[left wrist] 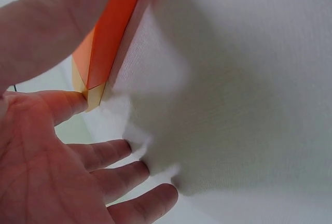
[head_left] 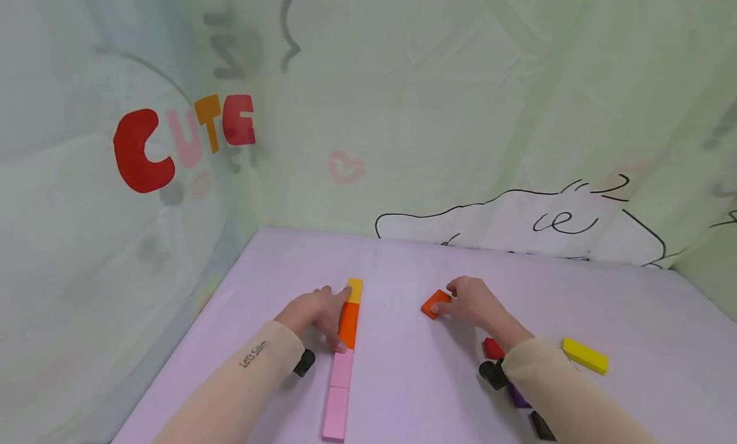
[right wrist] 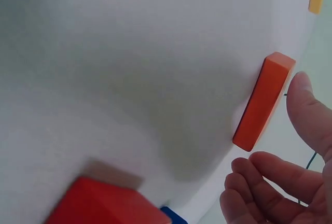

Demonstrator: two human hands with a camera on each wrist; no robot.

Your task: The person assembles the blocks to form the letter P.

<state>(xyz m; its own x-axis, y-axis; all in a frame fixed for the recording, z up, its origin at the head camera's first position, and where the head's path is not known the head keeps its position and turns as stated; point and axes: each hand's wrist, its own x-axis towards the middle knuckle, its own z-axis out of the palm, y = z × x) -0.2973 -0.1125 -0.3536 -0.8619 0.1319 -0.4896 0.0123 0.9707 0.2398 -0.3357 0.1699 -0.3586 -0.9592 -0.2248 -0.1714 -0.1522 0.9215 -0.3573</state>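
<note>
A straight row of blocks runs away from me in the head view: two pink blocks [head_left: 336, 413], an orange block [head_left: 349, 325] and a yellow block [head_left: 356, 290] at the far end. My left hand [head_left: 322, 313] spans the row's left side, its index fingertip at the yellow block and its thumb by the orange-pink joint; the other fingers are spread near the tabletop. To the right, a darker orange block [head_left: 435, 304] lies angled on the table. My right hand [head_left: 475, 301] is over it, thumb touching it, with the bent fingers just off its end in the right wrist view.
Near my right forearm lie a red block [head_left: 493, 348], a purple block [head_left: 519, 397], a dark block [head_left: 542, 426] and another yellow block [head_left: 585, 356]. A blue piece [right wrist: 174, 215] shows beyond the red one. Printed curtains [head_left: 432, 111] enclose the pale table [head_left: 397, 380] at left and back.
</note>
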